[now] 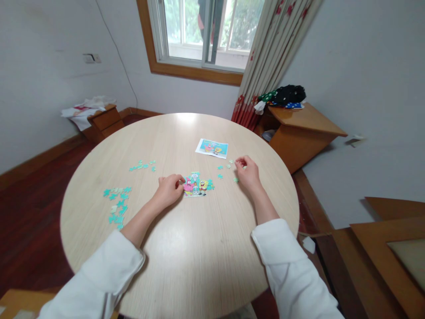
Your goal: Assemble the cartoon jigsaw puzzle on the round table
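Note:
A partly joined jigsaw puzzle [195, 188] lies on the round table, showing a pink figure and a yellow square one. My left hand [170, 189] is at its left edge, fingers curled together with the tips by the pink figure. Whatever is between those fingertips is hidden. To the right, my right hand [248, 173] is closed in a pinch above loose puzzle pieces [220, 168]; what it pinches is too small to make out. Behind the puzzle lies a printed picture card [211, 148] with matching figures.
More loose pieces lie in a group at the left [120, 204] and in another at the back left [142, 166]. The light wooden table [186, 257] has a curved edge. Beyond it stand a stool with cloth [106, 120] and a wooden cabinet [299, 133] with clothes on top.

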The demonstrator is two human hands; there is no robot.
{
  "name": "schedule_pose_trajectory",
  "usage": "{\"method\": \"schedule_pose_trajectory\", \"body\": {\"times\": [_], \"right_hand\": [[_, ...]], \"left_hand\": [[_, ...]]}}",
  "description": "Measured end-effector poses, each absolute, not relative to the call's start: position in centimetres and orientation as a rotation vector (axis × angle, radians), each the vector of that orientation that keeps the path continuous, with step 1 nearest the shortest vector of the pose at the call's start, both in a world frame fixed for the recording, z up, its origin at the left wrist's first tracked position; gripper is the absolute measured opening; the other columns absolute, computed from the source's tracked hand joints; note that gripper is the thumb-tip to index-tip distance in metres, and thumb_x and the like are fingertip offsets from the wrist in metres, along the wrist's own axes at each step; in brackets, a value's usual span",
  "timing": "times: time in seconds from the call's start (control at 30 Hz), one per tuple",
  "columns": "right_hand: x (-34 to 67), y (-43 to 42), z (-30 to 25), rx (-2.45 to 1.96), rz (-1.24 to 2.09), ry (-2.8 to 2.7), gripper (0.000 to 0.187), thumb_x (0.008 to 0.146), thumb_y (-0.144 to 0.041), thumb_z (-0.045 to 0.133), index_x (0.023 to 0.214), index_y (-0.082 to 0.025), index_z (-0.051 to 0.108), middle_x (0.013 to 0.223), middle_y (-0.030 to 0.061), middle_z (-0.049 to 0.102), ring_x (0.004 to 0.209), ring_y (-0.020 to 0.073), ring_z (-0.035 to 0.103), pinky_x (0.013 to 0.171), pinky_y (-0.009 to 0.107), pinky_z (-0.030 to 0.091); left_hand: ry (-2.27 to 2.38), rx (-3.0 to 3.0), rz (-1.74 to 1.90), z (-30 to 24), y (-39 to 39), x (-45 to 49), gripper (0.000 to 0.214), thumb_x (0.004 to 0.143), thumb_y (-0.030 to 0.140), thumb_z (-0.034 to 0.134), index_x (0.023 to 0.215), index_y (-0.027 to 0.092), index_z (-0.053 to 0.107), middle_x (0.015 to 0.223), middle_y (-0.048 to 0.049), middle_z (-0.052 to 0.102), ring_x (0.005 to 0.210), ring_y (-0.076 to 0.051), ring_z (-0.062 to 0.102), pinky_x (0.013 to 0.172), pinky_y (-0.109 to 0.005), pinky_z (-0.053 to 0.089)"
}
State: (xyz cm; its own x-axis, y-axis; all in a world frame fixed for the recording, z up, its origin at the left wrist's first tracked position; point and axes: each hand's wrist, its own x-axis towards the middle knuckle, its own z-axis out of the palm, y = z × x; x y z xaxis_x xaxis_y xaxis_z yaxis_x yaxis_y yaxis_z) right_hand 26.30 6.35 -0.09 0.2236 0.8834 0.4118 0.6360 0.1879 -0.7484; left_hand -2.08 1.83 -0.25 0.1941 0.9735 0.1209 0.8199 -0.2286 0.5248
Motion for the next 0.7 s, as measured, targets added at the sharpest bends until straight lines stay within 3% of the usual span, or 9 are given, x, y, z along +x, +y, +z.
{"method": "schedule_pose_trajectory", "body": {"times": [0.17, 0.43, 0.7], "right_hand": [[29.0, 6.5, -0.1, -1.568, 0.312, -1.499, 0.017, 0.077, -0.020, 0.045, 0.083, -0.017, 0.061, 0.079, 0.0065, 0.062, 0.073, 0.0170, 0.053, 0.072, 0.031, 0.041], [31.0, 5.8, 0.3, -1.688, 0.456, -1.467, 0.017, 0.068, -0.020, 0.050, 0.075, -0.016, 0.065, 0.064, 0.0038, 0.060, 0.058, 0.0152, 0.051, 0.056, 0.027, 0.039], [31.5, 6.0, -0.2, -1.748, 0.426, -1.457, 0.016, 0.069, -0.020, 0.054, 0.074, -0.015, 0.068, 0.066, 0.0063, 0.064, 0.059, 0.0159, 0.053, 0.060, 0.029, 0.041]], "left_hand": [[1.686, 2.109, 0.676, -0.3, 2.0, -2.3, 0.024, 0.073, 0.017, 0.044, 0.083, 0.019, 0.065, 0.071, -0.0009, 0.065, 0.071, -0.019, 0.059, 0.086, -0.038, 0.036], [1.706, 2.049, 0.768, -0.1, 2.2, -2.5, 0.025, 0.073, 0.019, 0.043, 0.080, 0.018, 0.067, 0.063, -0.0001, 0.064, 0.062, -0.016, 0.057, 0.074, -0.032, 0.041], [1.714, 2.009, 0.827, -0.1, 2.2, -2.6, 0.028, 0.075, 0.023, 0.042, 0.077, 0.018, 0.069, 0.053, 0.0008, 0.057, 0.055, -0.016, 0.053, 0.069, -0.030, 0.042]]}}
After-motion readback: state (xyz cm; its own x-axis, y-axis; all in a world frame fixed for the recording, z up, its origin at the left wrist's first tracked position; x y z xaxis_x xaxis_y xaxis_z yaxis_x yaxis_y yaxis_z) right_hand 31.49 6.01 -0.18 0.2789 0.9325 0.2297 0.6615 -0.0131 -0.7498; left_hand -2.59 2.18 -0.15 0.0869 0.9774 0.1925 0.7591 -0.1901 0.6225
